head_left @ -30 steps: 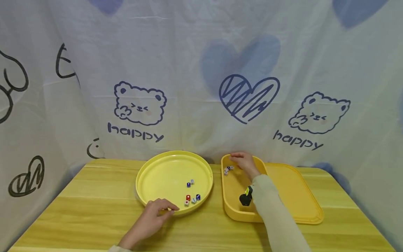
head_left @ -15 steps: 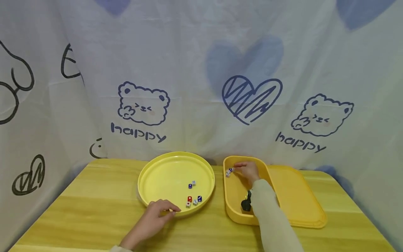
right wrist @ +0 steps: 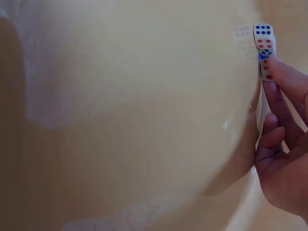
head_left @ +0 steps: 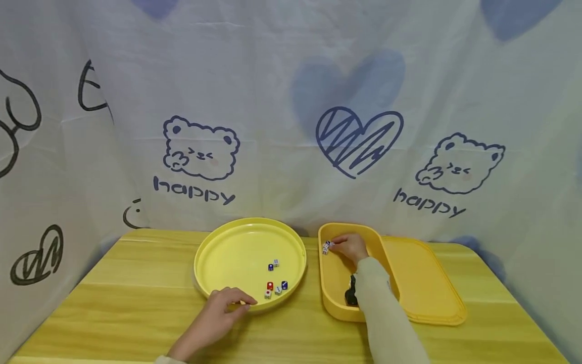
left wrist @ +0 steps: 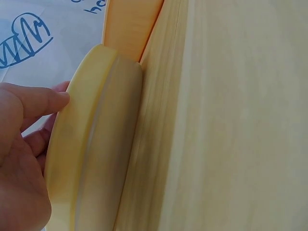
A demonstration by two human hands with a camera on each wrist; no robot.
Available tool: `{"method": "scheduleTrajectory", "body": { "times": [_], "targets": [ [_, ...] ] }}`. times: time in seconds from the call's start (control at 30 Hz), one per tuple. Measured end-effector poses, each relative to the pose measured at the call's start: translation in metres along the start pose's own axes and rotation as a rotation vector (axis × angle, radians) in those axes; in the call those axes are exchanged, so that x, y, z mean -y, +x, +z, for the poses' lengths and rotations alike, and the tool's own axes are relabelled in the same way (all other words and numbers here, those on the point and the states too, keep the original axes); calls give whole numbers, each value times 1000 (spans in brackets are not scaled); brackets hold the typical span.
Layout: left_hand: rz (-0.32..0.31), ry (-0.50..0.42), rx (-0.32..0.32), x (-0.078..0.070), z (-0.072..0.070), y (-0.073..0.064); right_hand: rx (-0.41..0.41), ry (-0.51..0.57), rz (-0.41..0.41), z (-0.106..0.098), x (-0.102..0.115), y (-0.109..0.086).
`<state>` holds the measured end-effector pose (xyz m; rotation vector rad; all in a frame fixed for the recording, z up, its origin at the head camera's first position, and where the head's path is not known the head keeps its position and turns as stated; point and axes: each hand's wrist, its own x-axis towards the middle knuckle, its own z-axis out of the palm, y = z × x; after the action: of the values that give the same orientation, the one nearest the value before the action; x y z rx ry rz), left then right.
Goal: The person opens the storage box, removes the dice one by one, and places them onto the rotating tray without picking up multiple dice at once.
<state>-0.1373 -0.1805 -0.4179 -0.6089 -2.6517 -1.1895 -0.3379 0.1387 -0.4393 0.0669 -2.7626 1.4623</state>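
Bear-print sheet point(head_left: 263, 101) behind a wood-grain table point(head_left: 123, 293). Left hand point(head_left: 223, 309) is pinching the round tray point(head_left: 234, 258)'s near rim (six dice point(head_left: 284, 285) inside). Right of the tray: yellow box point(head_left: 335, 283), sleeve point(head_left: 386, 308) blocking part, right hand point(head_left: 353, 246)'s fingers clamped on a dice cluster point(right wrist: 264, 36) tray-side; flat piece point(head_left: 429, 278) farther right.

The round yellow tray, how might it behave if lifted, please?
The round yellow tray looks plastic, so probably light and stiff. With the left hand at one edge, it may tip. Loose dice on its smooth floor might slide.
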Motion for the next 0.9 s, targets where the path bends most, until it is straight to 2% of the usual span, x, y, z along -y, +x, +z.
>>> {"method": "scheduleTrajectory", "body": {
  "times": [0.37,0.53,0.7,0.9],
  "targets": [
    [-5,6,-6,2,0,-2,87,27,9,-2,4,2],
    [0,-7,-6,2,1,-2,128,73,51,-6,8,4],
    [3,-8,2,2,1,-1,134,81,35,-16,14,10],
    [3,3,-3,0,-1,0,111,45,-26,-31,34,9]
  ]
}}
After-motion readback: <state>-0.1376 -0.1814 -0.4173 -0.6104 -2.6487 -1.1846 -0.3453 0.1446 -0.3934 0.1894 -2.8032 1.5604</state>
